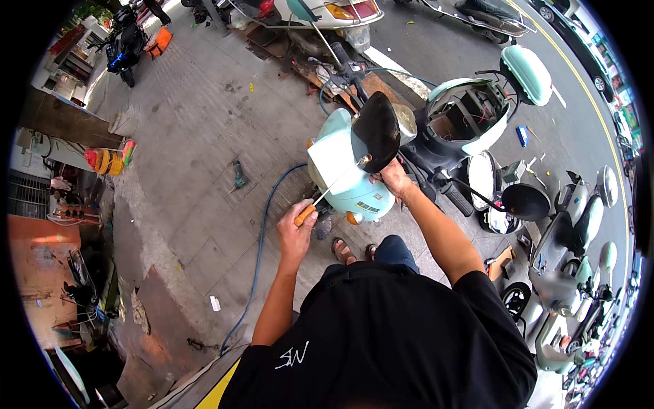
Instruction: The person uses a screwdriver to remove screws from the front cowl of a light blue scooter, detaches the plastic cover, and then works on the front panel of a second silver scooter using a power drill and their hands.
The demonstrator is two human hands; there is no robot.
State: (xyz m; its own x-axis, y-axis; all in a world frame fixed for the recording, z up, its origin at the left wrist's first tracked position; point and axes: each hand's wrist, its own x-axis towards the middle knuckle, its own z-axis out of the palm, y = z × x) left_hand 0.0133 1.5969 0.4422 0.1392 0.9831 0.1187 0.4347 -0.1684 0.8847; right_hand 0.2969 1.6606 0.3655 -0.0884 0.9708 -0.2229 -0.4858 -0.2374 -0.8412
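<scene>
Head view: left hand (294, 233) closed around the handle of 1 orange-handled screwdriver (304, 216); shaft slants up-right across the mint scooter front (353, 193), tip near the lower edge of the dark curved panel (380, 129), contact unclear. Right hand (394, 180) at that edge, fingers bent, can't tell how far open or what's gripped. Scooter front sits centre, ahead of 2 sandalled feet (343, 250). Blue hose (262, 235) and green power tool (238, 175) on pavement (197, 102), left.
</scene>
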